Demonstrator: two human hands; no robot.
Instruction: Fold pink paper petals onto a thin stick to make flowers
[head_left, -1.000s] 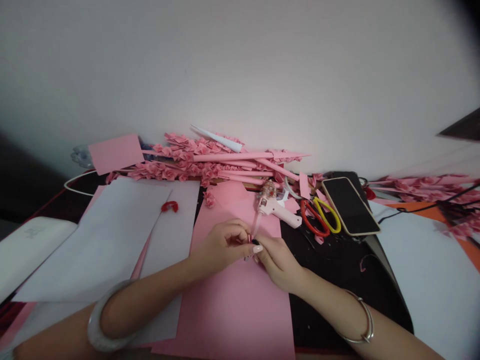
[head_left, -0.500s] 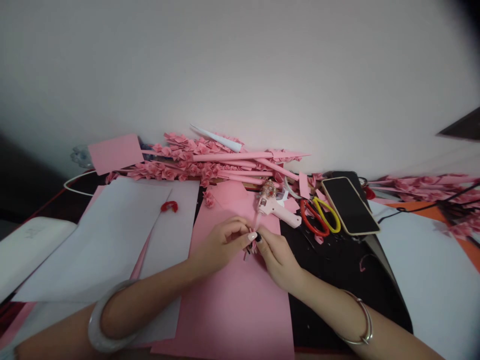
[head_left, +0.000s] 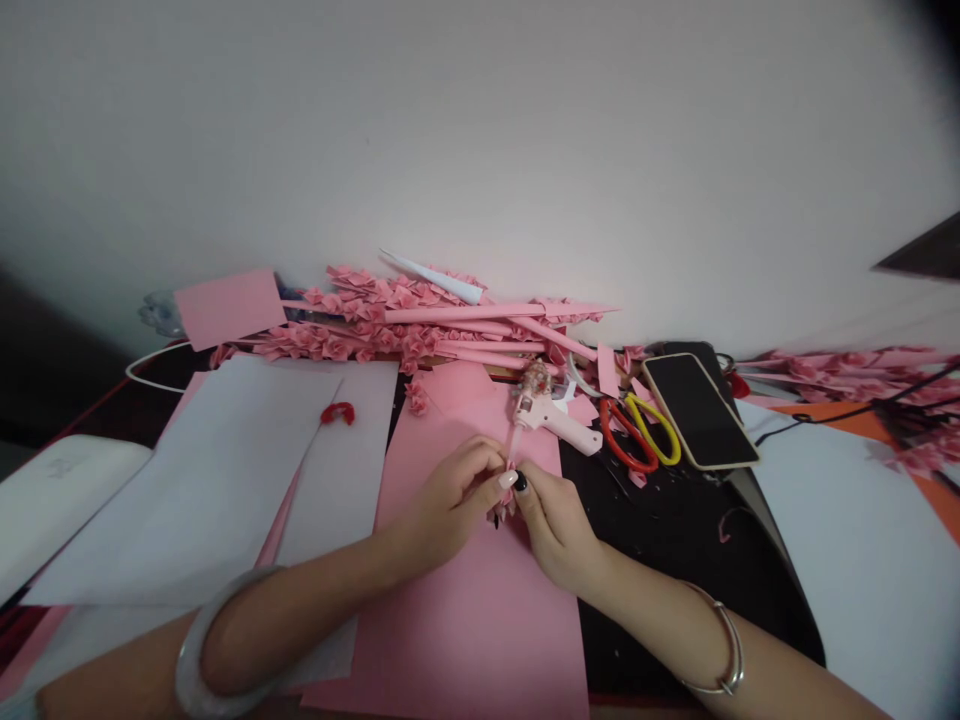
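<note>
Over a pink paper sheet (head_left: 480,620), my left hand (head_left: 457,500) and my right hand (head_left: 559,525) meet, thumbs nearly touching. Between them they pinch a small pink paper flower (head_left: 507,505), largely covered by the fingers. Both hands are closed on it. Just beyond my fingertips lies a pale pink glue gun (head_left: 559,420), its nozzle pointing toward the hands. A pair of small pink paper roses (head_left: 417,395) rests at the sheet's upper left edge.
Pink paper flower stems (head_left: 450,330) are heaped along the wall. To the right are scissors (head_left: 637,435) with red and yellow handles and a phone (head_left: 700,410). White sheets (head_left: 202,470) with a red curved piece (head_left: 337,413) lie left, beside a white device (head_left: 67,500).
My fingers have shifted slightly around the paper flower, and more of its pink folds show below the thumbs. The surrounding things stay where they were.
</note>
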